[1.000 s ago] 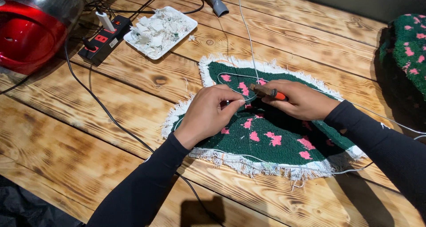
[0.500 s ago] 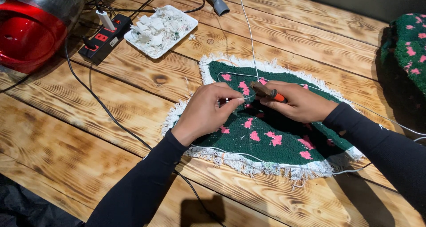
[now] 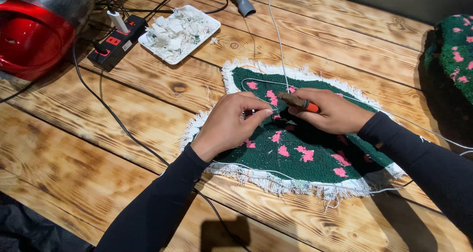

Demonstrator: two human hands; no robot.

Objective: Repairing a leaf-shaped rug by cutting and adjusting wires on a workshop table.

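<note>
A dark green tufted rug piece (image 3: 315, 158) with pink spots and a white frayed fringe lies flat on the wooden table (image 3: 123, 148). My left hand (image 3: 231, 124) rests on its left part, fingertips pinched on something small and pale near the pile. My right hand (image 3: 330, 114) lies on the rug's middle and grips a slim tool (image 3: 298, 102) with a brown shaft and an orange collar, its tip pointing left toward my left fingertips. A thin white cord (image 3: 278, 35) runs from the tool area up across the table.
A white tray of pale scraps (image 3: 180, 33) sits at the back left beside a black power strip (image 3: 116, 47) with red switches. A red vacuum cleaner (image 3: 34, 35) stands far left. Black cables (image 3: 123, 126) cross the table. Another green and pink piece (image 3: 456, 50) lies far right.
Both hands stay on the rug in nearly the same pose. The right hand with the tool has shifted only slightly.
</note>
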